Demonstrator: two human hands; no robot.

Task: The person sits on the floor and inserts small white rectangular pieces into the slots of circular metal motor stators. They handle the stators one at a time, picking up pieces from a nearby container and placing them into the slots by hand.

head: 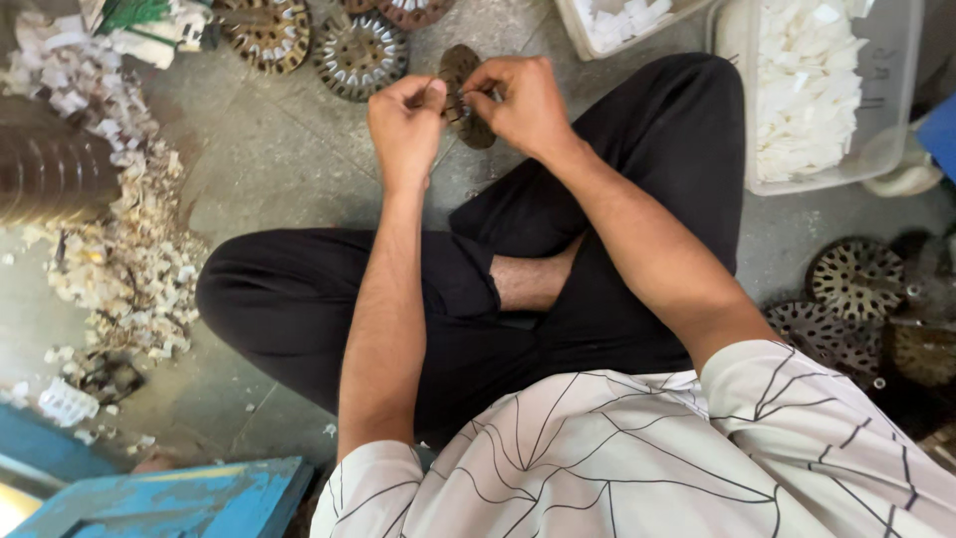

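We sit cross-legged on a grey concrete floor (289,149), stained and scuffed. Ahead of us, two round slotted metal discs (360,55) lie flat on it, side by side, with a third partly cut off at the top edge. To our left, a heap of white paper scraps (129,259) spreads along the floor beside a ribbed metal cylinder (45,169). To our right stands a clear plastic tub (876,120) filled with white paper pieces, with a second tub (617,25) just beside it. Nearer on the right, more slotted discs (856,279) lie in a dark cluster. A blue painted board (169,498) rests at lower left.
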